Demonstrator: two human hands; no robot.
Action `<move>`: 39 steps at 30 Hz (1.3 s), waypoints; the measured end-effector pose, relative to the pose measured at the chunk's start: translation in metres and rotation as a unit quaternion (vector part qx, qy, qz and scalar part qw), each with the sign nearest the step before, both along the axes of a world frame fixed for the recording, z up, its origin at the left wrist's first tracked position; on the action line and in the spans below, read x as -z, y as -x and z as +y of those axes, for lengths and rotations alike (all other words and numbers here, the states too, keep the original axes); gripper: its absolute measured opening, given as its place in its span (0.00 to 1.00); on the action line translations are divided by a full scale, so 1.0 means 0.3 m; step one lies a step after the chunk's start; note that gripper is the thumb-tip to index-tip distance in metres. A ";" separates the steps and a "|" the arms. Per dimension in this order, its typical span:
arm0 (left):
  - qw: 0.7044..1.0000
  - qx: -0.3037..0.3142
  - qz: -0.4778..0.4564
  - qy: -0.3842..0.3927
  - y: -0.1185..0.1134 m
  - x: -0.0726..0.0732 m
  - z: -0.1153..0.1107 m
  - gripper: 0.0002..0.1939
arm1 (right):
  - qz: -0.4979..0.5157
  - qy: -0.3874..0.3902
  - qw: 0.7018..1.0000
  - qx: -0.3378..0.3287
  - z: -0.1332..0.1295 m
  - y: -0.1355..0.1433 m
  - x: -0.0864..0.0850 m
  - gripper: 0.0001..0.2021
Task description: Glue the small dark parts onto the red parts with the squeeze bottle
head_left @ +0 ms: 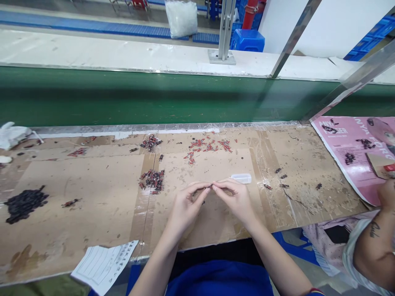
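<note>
My left hand [185, 203] and my right hand [237, 201] meet fingertip to fingertip just above the cardboard-covered table [105, 181]. Both pinch one small dark part [211, 186], mostly covered by the fingers, so its exact kind does not show. A translucent white plastic tube [241, 178] lies right behind my right hand. Further back are loose small red parts [210, 146]. To the left of my left hand sits a pile of small black-and-red pieces [153, 181], with a smaller dark pile [150, 142] behind it.
Far left are a heap of black parts [24, 203], a white glove [14, 135] and a paper sheet [105, 265] at the front edge. A green belt [138, 96] runs behind. At right, a co-worker's tattooed arm [375, 246] rests near a pink poster [345, 152].
</note>
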State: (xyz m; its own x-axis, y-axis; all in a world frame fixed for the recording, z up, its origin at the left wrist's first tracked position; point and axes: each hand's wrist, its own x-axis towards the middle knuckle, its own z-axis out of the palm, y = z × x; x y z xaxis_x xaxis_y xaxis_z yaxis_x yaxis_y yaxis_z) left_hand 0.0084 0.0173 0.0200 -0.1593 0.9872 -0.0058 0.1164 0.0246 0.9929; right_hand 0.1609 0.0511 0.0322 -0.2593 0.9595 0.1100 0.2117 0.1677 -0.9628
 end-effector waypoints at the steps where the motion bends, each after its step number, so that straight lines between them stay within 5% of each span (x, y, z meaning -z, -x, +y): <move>1: 1.000 -0.005 -0.009 0.003 -0.004 0.000 0.000 0.10 | -0.003 -0.017 1.000 0.004 -0.003 0.002 0.000 0.06; 11: 0.999 -0.019 -0.031 0.014 -0.057 0.022 -0.002 0.08 | -0.028 -0.077 0.996 0.034 -0.035 -0.008 0.013 0.07; 17: 0.997 0.067 -0.020 -0.014 -0.138 0.014 -0.005 0.09 | -0.051 -0.065 0.994 0.070 -0.058 -0.112 0.006 0.06; 21: 0.988 0.102 0.107 -0.053 -0.097 -0.002 -0.001 0.22 | -0.115 -0.042 0.965 0.230 -0.034 -0.277 0.007 0.11; 24: 0.967 0.061 0.237 -0.069 -0.003 0.012 0.009 0.14 | -0.242 -0.081 0.911 0.325 -0.003 -0.383 0.005 0.18; 27: 0.923 0.042 0.382 -0.032 0.075 0.037 0.016 0.09 | -0.363 -0.162 0.882 0.254 0.024 -0.405 0.019 0.23; 32: 0.862 0.022 0.507 0.023 0.089 0.059 0.002 0.08 | -0.407 -0.173 0.896 0.039 0.072 -0.320 0.085 0.22; 35: 0.858 0.022 0.512 0.026 0.083 0.063 -0.004 0.08 | -0.391 -0.150 0.908 0.016 0.093 -0.289 0.096 0.15; 39: 0.866 0.026 0.499 0.021 0.073 0.064 0.012 0.05 | -0.260 -0.066 0.963 0.031 0.078 -0.280 0.061 0.15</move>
State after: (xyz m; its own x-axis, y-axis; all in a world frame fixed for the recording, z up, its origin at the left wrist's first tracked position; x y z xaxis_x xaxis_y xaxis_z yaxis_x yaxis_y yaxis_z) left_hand -0.0135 0.0210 0.0007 -0.0608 0.9955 0.0730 0.9184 0.0272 0.3946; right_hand 0.2449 0.0744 0.0140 -0.2543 0.9616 0.1029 0.6727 0.2523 -0.6956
